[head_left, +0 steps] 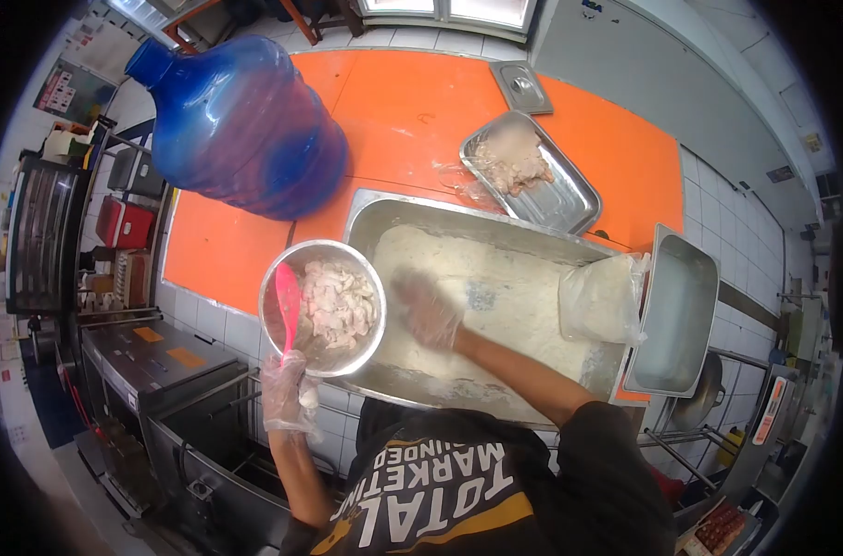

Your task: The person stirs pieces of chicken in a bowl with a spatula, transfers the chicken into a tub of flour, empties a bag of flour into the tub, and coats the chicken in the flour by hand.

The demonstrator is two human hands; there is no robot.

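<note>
My left hand (290, 394), in a clear plastic glove, is closed at the near rim of a round metal bowl (373, 350), with the narrow end of a pink spatula (289, 301) under its fingers. Pieces of pale raw meat (336, 306) lie in the bowl, beside the spatula's broad end. The bowl overlaps the left side of a large metal tub (358, 222) spread with whitish flour (505, 278). Over the tub's left part is my gloved right hand (431, 315); motion smears its fingers, so I cannot tell what they hold.
A big blue water jug (245, 130) lies on the orange table (393, 93). Behind the tub sits a metal tray (570, 199) of raw meat, near a metal lid (521, 86). A plastic bag of flour (602, 298) rests in the tub's right end, beside another metal pan (673, 306).
</note>
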